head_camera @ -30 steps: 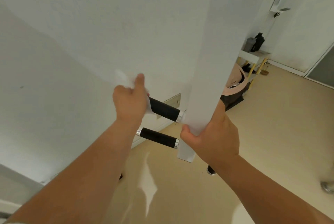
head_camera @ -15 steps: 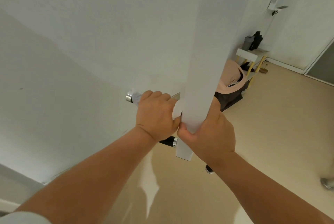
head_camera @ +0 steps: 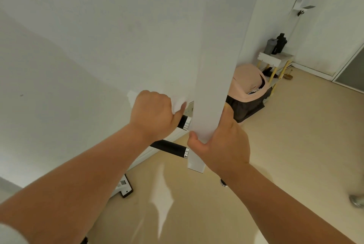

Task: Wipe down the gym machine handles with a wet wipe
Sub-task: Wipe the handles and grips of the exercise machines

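You are mid-wipe: your left hand (head_camera: 153, 113) grips the wet wipe (head_camera: 178, 104) round the upper black handle (head_camera: 182, 120), left of the white post (head_camera: 214, 66) your right hand (head_camera: 224, 145) clasps — next, I judge, rub along it, then take the lower handle (head_camera: 169, 145) just beneath.

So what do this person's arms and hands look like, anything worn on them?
Both arms are bare. The left hand and right hand have no gloves, and no watch or band shows on either wrist. Only a scrap of pale sleeve shows at the bottom-left corner, on the left arm.
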